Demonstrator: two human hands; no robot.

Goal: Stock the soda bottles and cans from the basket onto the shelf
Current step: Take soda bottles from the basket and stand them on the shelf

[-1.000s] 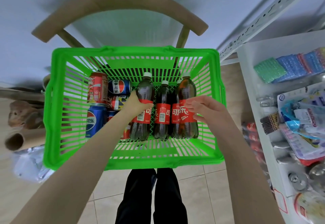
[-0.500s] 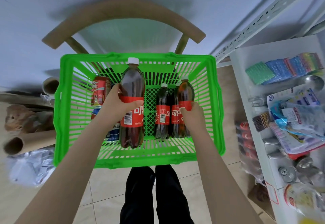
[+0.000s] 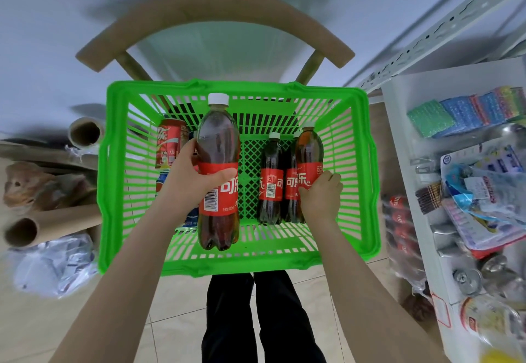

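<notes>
Cola bottle (image 3: 217,146): clear plastic, white cap, red label, dark drink. Left hand (image 3: 190,183) grasps it above green slatted basket (image 3: 373,163). Right hand (image 3: 320,194) clutches second bottle (image 3: 308,149) inside basket, fingertips hidden. Red can (image 3: 169,146) partly hidden behind raised bottle. White shelf (image 3: 404,135) cut off right.

Pale grey-blue wall (image 3: 57,21) far beyond left hand (image 3: 186,183), wooden chair (image 3: 216,6) w/ curved backrest in front of it, beige tile floor (image 3: 176,320) below the hand, cardboard tubes (image 3: 54,223) & crumpled plastic (image 3: 54,266) on floor to its left, soft even light
</notes>
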